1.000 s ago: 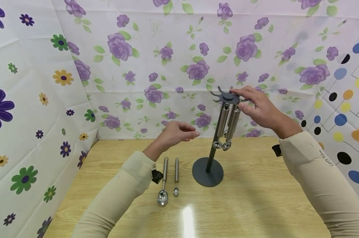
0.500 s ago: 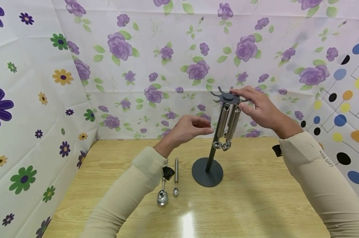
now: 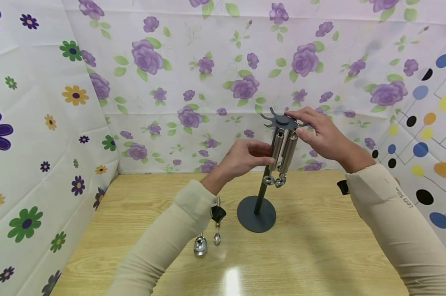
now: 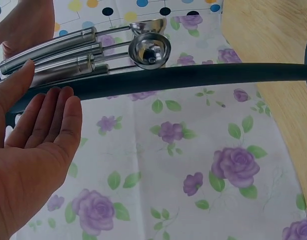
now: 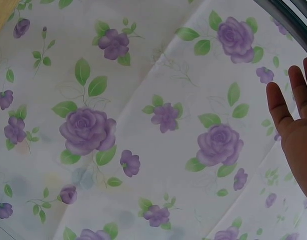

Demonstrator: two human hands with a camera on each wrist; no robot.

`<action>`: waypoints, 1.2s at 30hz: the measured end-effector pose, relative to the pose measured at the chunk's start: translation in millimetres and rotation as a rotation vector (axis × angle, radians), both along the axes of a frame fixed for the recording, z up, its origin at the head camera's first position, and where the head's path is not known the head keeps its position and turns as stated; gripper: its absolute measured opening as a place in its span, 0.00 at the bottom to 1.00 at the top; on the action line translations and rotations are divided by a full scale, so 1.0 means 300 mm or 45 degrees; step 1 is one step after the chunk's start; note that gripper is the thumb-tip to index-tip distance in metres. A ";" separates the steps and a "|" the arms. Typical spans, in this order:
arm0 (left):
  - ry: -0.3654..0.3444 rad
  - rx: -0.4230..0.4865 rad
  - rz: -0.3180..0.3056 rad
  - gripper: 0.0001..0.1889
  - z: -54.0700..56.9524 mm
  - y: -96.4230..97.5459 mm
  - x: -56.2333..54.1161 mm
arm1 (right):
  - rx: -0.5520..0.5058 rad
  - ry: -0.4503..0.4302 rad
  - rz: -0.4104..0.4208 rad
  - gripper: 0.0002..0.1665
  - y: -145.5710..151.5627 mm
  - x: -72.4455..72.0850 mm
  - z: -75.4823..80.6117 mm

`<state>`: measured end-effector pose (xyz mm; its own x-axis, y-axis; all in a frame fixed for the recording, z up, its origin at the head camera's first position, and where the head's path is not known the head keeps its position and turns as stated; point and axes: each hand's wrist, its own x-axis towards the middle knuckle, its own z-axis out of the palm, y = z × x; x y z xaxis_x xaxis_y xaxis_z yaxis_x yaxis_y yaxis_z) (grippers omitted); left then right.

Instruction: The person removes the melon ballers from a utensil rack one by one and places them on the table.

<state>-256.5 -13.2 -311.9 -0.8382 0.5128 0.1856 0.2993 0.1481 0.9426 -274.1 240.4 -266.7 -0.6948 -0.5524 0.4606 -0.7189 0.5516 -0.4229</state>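
Several metal scoops (image 3: 289, 154) hang bowl-down from the hooked top of a dark utensil stand (image 3: 256, 213). My right hand (image 3: 324, 135) holds the edge of the stand's top, index finger above and thumb at the upper end of a hanging scoop. Its outer fingers (image 5: 279, 107) lie straight in the right wrist view. My left hand (image 3: 247, 158) reaches the leftmost hanging scoop. In the left wrist view the thumb is beside the handles and the straight fingers (image 4: 68, 117) are by the dark post (image 4: 193, 75); no firm grip shows.
A larger scoop (image 3: 200, 246) and a smaller scoop (image 3: 217, 239) lie on the wooden table (image 3: 319, 246), left of the stand's base. My left sleeve partly covers their handles. Floral sheets (image 3: 208, 82) enclose the back and sides.
My left hand has moved right, from left of the stand up to the hanging scoops. The right hand has stayed at the stand's top.
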 end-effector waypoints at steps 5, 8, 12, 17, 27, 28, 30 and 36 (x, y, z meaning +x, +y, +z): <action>-0.014 -0.005 0.002 0.19 0.002 0.023 0.000 | -0.013 0.002 -0.007 0.33 0.000 0.000 -0.003; 0.001 -0.027 0.010 0.18 0.005 0.032 0.000 | -0.019 0.003 -0.002 0.33 -0.001 0.002 -0.003; 0.011 -0.058 0.031 0.17 0.010 0.041 0.005 | -0.019 0.009 0.000 0.34 0.002 0.001 -0.006; -0.013 -0.058 0.036 0.16 0.015 0.047 0.011 | -0.021 0.009 0.001 0.32 0.003 0.001 -0.004; 0.001 -0.066 0.006 0.16 0.023 0.026 0.032 | -0.007 0.007 0.001 0.36 0.001 -0.008 -0.012; 0.006 -0.068 0.004 0.16 0.023 0.024 0.034 | -0.005 0.006 0.001 0.36 0.000 -0.007 -0.011; 0.015 -0.072 0.005 0.16 0.025 0.019 0.037 | -0.003 0.005 0.001 0.34 -0.002 -0.005 -0.009; 0.068 -0.090 -0.001 0.15 0.039 0.010 0.050 | -0.003 0.020 0.017 0.32 -0.002 0.003 0.003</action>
<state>-241.6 -10.2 -300.3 -0.8275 0.5271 0.1933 0.3490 0.2132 0.9126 -273.3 239.7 -266.0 -0.6802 -0.5603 0.4727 -0.7327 0.5409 -0.4130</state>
